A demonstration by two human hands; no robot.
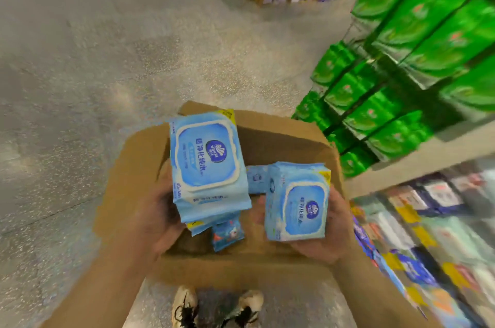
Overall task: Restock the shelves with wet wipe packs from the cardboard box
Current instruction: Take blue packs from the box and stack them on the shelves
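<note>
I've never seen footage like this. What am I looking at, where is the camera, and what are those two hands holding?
There is no machine here: a person wears one wide-angle camera on the head, looking forward and down, so you see their own arms and shoes. The left hand grips a stack of blue wet wipe packs, and the right hand grips another blue pack. Both are held above an open cardboard box standing on the speckled floor, with a few more packs still inside. To the right run store shelves: green packages on top, mixed coloured goods below. The picture is blurred at its edges.
</note>
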